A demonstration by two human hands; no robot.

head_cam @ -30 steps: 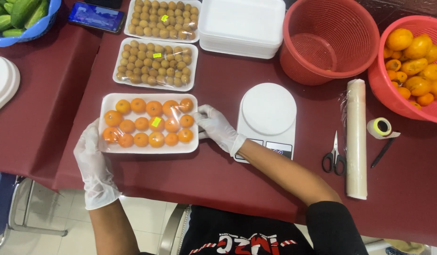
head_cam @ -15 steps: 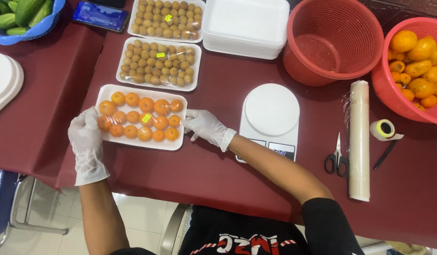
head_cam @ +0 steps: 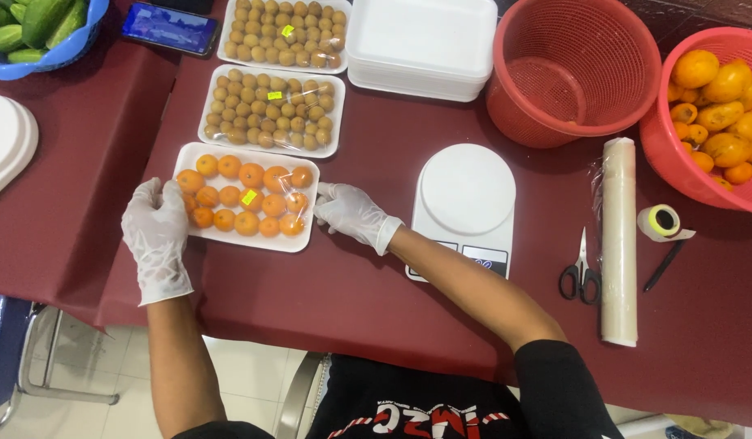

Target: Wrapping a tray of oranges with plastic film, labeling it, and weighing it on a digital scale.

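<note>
Head view: my left hand (head_cam: 154, 237) and right hand (head_cam: 351, 213) press flat on the ends of the orange tray (head_cam: 246, 197).
Done: three wrapped trays.
Left: oranges (head_cam: 721, 106) in basket.

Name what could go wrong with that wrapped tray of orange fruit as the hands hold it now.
The tray of orange fruit sits close to the table's front edge; a push toward the body by the left hand or right hand might tip it off. The gloved fingertips pressing its ends could tear the thin film. Sliding it forward may bump the tray of small brown fruit.
</note>
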